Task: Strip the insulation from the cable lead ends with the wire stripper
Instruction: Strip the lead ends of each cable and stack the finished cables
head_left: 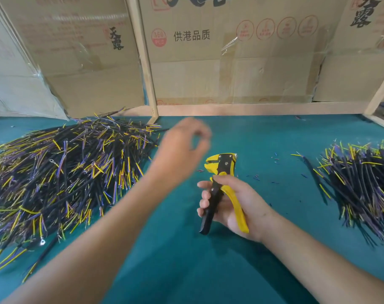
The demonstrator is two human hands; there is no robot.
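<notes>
Overhead, taped cardboard boxes (230, 62) behind a teal tabletop (274, 132).

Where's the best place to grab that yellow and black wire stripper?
By its two long handles, as the right hand does now: fingers round the black one, palm on the yellow. Come from below, since the wire stripper points its jaws up and away.

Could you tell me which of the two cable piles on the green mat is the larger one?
The heap of black cables with yellow and purple leads on the left is larger, spreading much wider than the smaller heap at the right edge.
</notes>
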